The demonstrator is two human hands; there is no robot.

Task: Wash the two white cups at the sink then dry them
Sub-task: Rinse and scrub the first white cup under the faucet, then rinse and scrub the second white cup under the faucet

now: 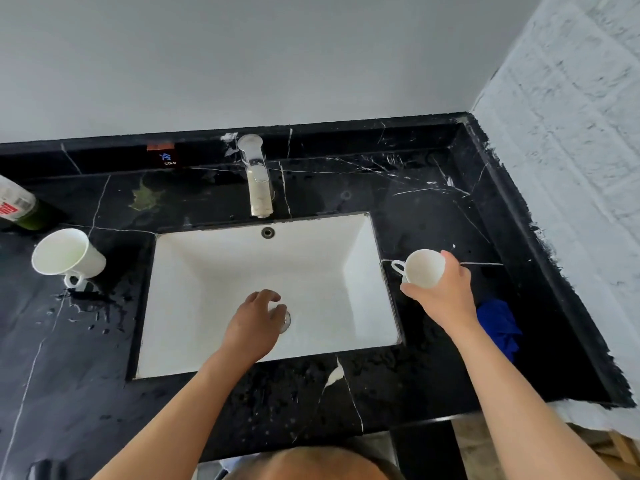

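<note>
Right hand (446, 292) grips a cup (424, 268) over the counter (433, 375), right of the sink (214, 271); second cup (67, 256) stands left among droplets. Left hand (254, 323), fingers loosely curled, empty, hovers above the drain. Blue cloth (498, 327) lies unused: drying likely remains.

Larger white cup (69, 257) upright left of sink (360, 244) — smaller white cup (424, 268) right, gripped, tilted.

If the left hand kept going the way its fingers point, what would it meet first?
Probably the drain stopper at the sink bottom: the left hand hovers with fingertips right over it, though depth is unclear.
</note>
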